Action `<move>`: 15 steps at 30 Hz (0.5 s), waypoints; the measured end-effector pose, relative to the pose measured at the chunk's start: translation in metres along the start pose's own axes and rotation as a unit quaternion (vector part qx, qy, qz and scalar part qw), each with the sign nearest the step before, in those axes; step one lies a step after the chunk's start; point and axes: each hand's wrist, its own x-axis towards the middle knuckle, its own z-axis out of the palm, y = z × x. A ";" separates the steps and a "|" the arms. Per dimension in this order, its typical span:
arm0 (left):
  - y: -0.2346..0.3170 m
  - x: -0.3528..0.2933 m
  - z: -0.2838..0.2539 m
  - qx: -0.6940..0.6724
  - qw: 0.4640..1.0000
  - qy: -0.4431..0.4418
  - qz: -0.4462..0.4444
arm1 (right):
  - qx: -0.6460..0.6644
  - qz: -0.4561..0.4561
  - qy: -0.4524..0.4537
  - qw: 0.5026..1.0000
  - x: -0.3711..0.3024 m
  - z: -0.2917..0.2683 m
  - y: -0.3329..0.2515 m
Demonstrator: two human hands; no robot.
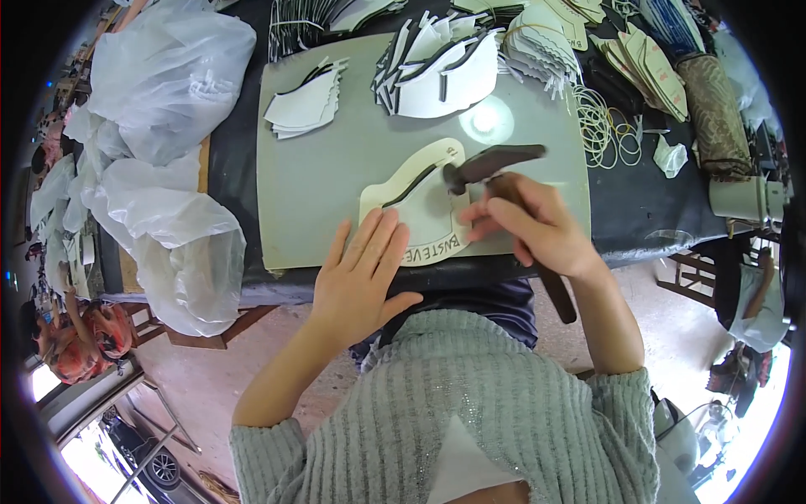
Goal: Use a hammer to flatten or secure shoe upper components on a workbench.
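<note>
A cream curved template [366, 200] with lettering along its near edge lies on the grey work board. On it sits a white shoe-upper piece [424, 210] with a black strip along its far edge. My left hand [363, 262] lies flat, fingers stretched out, over the template's left part and the piece. My right hand [529, 223] is wrapped round the dark handle of a hammer [495, 164]. The hammer's head hangs over or against the template's right edge; whether it touches, I cannot tell. Its handle's end points back toward my right forearm.
The grey board [311, 193] rests on a black-covered table. A small stack of white pieces [306, 101] and a bigger pile [445, 76] lie at its far side. White plastic bags [168, 76] fill the left; coiled cord [600, 126] and card templates [646, 71] lie right.
</note>
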 end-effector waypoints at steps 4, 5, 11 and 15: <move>0.012 -0.002 -0.002 0.010 1.000 0.007 -0.016 | -0.042 0.002 0.082 0.996 -0.011 -0.026 0.004; 0.015 0.000 0.000 0.006 0.998 0.056 -0.008 | -0.050 0.014 0.100 0.994 -0.012 -0.027 0.003; 0.020 0.022 0.013 -0.053 0.990 0.127 0.013 | -0.211 -0.038 0.086 0.973 -0.006 -0.021 0.000; 0.016 0.029 0.008 -0.067 0.993 0.093 0.018 | -0.342 -0.090 0.093 0.931 0.002 -0.021 -0.005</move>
